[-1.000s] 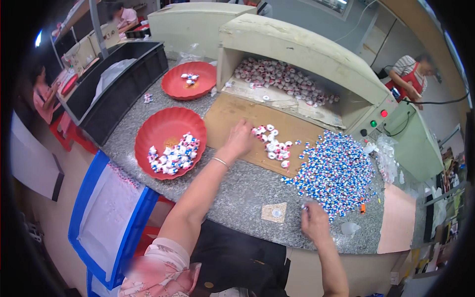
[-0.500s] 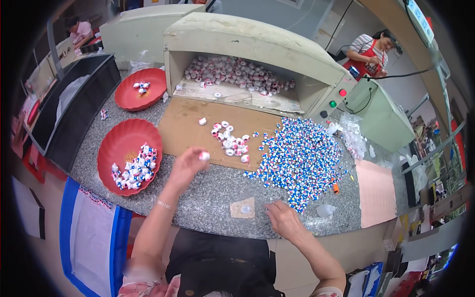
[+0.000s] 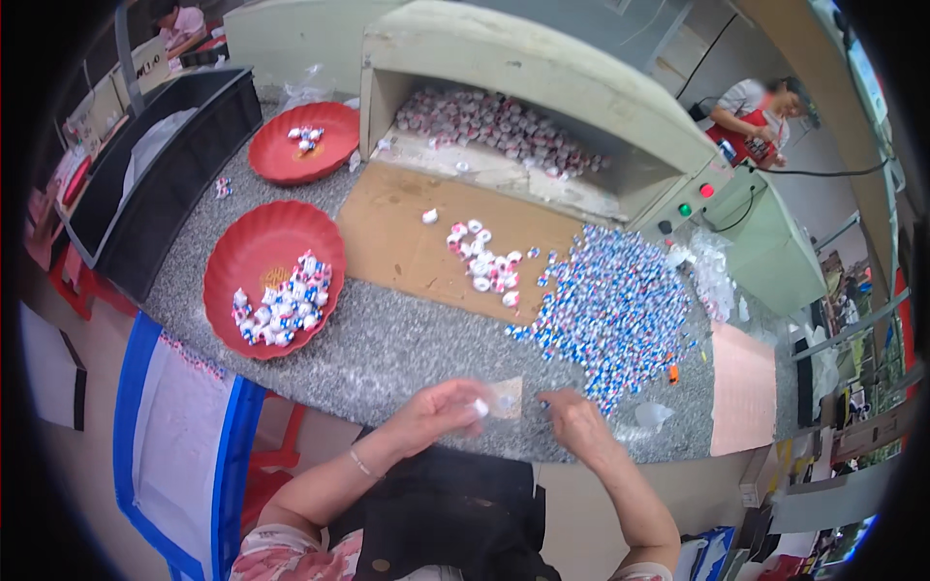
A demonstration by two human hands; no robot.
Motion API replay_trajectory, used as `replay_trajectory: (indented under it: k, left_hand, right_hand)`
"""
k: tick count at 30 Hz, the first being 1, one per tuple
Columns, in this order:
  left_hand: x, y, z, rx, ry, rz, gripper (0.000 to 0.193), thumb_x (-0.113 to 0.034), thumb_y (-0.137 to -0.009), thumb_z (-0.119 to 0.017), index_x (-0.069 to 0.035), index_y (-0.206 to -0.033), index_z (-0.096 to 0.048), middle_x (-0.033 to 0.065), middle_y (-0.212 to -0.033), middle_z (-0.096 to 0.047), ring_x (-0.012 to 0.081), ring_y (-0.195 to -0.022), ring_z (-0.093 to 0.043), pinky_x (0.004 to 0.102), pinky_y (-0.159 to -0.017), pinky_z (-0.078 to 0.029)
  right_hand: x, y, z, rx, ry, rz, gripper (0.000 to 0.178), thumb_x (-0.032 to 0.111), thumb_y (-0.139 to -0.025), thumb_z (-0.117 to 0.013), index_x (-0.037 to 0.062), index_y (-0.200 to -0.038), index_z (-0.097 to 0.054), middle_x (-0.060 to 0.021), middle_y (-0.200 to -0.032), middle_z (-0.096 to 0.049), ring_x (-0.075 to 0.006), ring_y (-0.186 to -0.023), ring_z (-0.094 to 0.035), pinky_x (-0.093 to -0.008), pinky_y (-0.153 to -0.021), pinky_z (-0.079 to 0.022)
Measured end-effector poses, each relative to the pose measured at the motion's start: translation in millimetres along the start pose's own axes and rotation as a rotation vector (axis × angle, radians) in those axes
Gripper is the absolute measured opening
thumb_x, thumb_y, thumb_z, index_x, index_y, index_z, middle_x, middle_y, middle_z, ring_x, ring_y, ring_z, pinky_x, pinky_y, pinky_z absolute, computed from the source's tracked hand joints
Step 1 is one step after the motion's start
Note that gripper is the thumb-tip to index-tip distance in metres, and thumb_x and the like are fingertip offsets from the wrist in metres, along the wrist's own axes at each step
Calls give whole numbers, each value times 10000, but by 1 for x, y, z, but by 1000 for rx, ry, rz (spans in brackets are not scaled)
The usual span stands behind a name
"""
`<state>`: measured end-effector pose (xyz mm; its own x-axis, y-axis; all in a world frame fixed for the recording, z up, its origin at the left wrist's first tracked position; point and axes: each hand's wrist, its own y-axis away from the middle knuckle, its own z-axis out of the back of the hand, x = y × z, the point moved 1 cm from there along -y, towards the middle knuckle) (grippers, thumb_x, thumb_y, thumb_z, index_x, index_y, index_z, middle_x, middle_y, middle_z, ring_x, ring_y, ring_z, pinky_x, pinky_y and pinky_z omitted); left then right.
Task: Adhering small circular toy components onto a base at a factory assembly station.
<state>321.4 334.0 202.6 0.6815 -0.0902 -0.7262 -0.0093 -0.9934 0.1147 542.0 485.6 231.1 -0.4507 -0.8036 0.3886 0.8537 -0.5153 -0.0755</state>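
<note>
My left hand (image 3: 438, 416) hovers at the near edge of the counter, its fingertips closed on a small round white piece (image 3: 480, 409). Just right of it lies a small speckled square board (image 3: 508, 398) with a clear spot on it. My right hand (image 3: 583, 426) is beside that board, thumb and fingers pinched together; a small dark tip pokes out, too small to name. Beyond it spreads a big heap of tiny blue and white pieces (image 3: 620, 310). Farther left, loose white and pink round pieces (image 3: 484, 261) sit on a brown cardboard sheet (image 3: 397, 232).
A pale box-like machine (image 3: 523, 68) full of white and pink pieces stands behind. At left are a red bowl of assembled pieces (image 3: 218, 281), another red bowl (image 3: 266, 160) and a black crate (image 3: 174, 194). A pink sheet (image 3: 744, 387) lies right. People sit in the background.
My left hand has come toward me and to the right with the white piece, from beside the cardboard to the small board. My right hand stays pinched near the board. The view has shifted slightly.
</note>
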Motion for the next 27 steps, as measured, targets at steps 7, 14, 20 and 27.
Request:
replay_trajectory:
  k: [7, 14, 20, 27]
  left_hand:
    - [-10, 3, 2, 1, 41, -17, 235, -81, -988, -560, -38, -1218, -570, 96, -1133, -638, 161, -967, -663, 284, -841, -552]
    - [4, 5, 8, -41, 172, -14, 214, -50, -988, -545, -37, -1200, -569, 134, -1156, -635, 192, -996, -674, 293, -872, -568]
    - [0, 3, 7, -38, 214, -52, 240, -51, -995, -534, -34, -1232, -569, 150, -1189, -632, 192, -994, -674, 291, -871, -566]
    - [4, 9, 17, -40, 114, -32, 319, -75, -961, -606, -37, -1275, -562, 98, -1125, -647, 133, -874, -652, 252, -794, -543]
  right_hand:
    - [-14, -15, 7, -80, -170, -54, 154, 71, -844, -708, 10, -984, -689, -182, -906, -672, -363, -806, -670, -388, -709, -548]
    - [-7, -16, 5, 11, -2, -9, 158, 15, -827, -702, 20, -982, -676, -166, -885, -666, -370, -785, -661, -427, -669, -533]
    - [3, -14, 7, -1, -51, 0, 198, -30, -816, -681, 2, -1011, -658, -179, -924, -633, -388, -830, -645, -440, -704, -525]
    - [1, -15, 9, 16, 89, -34, 207, -65, -817, -651, 5, -1012, -653, -185, -912, -620, -396, -829, -635, -444, -696, -510]
